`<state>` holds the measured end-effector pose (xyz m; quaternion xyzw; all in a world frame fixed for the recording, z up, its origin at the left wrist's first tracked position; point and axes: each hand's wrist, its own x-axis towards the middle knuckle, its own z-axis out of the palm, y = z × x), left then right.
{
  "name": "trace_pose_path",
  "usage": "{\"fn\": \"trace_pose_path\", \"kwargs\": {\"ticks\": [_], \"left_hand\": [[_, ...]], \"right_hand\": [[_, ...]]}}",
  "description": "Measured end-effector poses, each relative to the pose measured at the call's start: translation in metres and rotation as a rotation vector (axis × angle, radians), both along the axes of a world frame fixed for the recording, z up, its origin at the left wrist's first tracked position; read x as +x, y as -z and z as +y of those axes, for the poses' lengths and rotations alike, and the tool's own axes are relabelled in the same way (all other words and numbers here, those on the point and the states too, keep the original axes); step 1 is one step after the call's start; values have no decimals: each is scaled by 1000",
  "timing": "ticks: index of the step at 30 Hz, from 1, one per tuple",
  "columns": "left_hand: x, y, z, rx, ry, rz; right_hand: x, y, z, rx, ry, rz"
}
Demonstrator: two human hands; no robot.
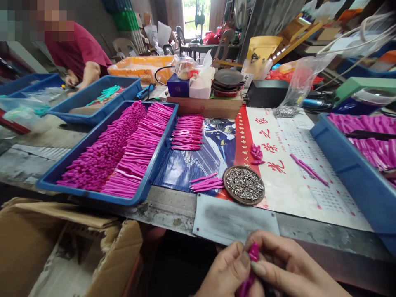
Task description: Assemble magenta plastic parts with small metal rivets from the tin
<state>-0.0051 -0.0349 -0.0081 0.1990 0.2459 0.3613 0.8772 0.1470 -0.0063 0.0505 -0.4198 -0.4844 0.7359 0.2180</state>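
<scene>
A blue tray (148, 181) of pink plastic pieces sits left of a round dish of small metal parts (243, 185), beside a calendar sheet (293, 181).

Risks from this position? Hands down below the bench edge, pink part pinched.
1. Both hands pinch the pink part below the bench edge; a slip probably drops it to the floor.
2. The dish of metal pins sits near the front edge; reaching up might knock it over and scatter the pins.
</scene>
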Motion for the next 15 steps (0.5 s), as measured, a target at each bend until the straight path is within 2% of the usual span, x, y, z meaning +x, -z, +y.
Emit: {"fn": "trace_pose_path", "kwargs": {"ticks": [3, 5, 8, 11, 15], "left_hand": [[1, 2, 3, -43, -16, -25], [2, 1, 6, -103, 32, -38], [1, 1, 8, -195, 126, -46], [-3, 2, 9, -244, 82, 47], [-14, 11, 9, -86, -161, 256]], "right_hand": [[-2, 10, 5, 23, 41, -37], [-3, 12, 9, 69, 51, -85], [1, 8, 17, 277, 64, -261], [10, -1, 25, 710, 53, -482], [7, -6, 34, 1450, -246, -576]]}}
